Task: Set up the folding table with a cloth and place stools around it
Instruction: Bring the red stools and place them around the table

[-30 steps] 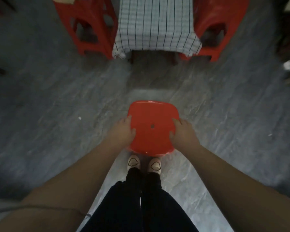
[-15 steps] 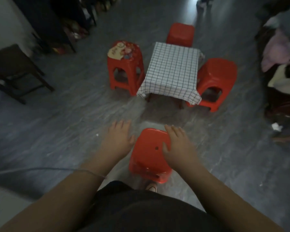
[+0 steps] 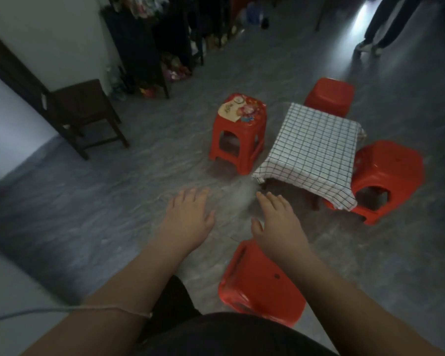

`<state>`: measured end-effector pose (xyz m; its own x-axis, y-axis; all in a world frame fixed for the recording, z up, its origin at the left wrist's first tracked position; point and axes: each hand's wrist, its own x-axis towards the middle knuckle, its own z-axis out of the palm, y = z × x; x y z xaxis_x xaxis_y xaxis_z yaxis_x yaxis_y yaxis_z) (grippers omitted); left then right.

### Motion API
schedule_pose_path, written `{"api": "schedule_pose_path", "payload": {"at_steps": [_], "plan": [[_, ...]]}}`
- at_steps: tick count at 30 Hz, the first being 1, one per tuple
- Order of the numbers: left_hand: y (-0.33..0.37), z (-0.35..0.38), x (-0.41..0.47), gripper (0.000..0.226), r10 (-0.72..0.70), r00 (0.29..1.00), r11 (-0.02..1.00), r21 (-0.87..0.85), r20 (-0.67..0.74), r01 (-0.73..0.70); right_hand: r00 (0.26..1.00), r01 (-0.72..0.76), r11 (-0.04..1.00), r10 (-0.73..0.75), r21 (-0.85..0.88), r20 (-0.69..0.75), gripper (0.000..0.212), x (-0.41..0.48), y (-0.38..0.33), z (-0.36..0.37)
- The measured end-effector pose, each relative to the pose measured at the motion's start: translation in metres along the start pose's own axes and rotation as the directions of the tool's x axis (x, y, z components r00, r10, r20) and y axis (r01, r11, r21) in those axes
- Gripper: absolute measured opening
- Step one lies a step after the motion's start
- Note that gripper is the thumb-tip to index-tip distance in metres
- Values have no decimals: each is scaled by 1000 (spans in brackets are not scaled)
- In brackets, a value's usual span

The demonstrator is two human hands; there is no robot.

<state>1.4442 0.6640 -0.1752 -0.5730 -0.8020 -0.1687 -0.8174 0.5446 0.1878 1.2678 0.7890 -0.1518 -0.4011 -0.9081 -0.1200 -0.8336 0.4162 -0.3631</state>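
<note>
your left hand (image 3: 188,219) and right hand (image 3: 278,224) hover palms down over the grey floor, fingers spread, gripping nothing; the plain red stool (image 3: 260,283) stands beneath your right forearm, apart from the folding table (image 3: 314,202) under its checked cloth (image 3: 311,155), flanked by a sticker-topped stool (image 3: 238,134) left, a far stool (image 3: 329,97) behind and a wide stool (image 3: 388,176) right
</note>
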Motion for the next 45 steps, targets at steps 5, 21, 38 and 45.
{"api": "schedule_pose_path", "payload": {"at_steps": [5,21,38,45], "plan": [[-84,-21,69,68,-23,1000,1000,-11,5,23,999,18,999,-17,-31,30,63,94,-69,23],[-347,-133,304,69,-33,995,999,-21,92,35,995,-40,998,45,-54,88,67,389,-292,68],[-410,-194,629,68,-37,991,995,100,130,24,994,45,998,-41,-42,99,67,735,-298,55],[-428,-233,769,67,-29,989,999,39,147,23,994,28,998,-20,-64,111,67,871,-301,25]]}}
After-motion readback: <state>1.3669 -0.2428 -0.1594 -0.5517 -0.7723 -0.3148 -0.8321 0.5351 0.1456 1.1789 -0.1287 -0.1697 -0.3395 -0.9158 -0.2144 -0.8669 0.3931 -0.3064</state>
